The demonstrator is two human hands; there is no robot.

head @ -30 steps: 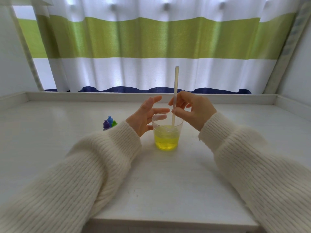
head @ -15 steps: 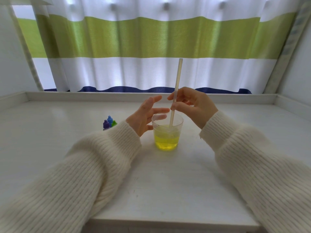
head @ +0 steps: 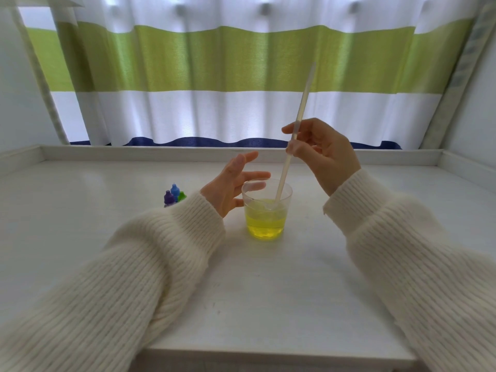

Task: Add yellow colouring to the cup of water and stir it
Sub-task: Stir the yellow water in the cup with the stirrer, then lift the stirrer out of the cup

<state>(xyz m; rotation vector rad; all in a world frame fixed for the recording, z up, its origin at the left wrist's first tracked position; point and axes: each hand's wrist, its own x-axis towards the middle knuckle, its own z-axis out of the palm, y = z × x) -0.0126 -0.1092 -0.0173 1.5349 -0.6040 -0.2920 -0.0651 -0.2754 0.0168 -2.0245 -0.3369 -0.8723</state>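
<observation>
The straw (head: 291, 154) was pinched in the grip of the right hand (head: 326, 153), tilted, its lower end dipped into the yellow water of the clear cup (head: 266, 210), which stood below and left of that grip on the white desk (head: 268, 291). The left hand (head: 233, 183) was held released, fingers spread, just beside the cup's rim. Small colouring bottles (head: 173, 196) were seen behind the left sleeve (head: 134, 264).

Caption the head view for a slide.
Right hand stirs yellow water in the cup with a straw; open left hand beside it.
</observation>
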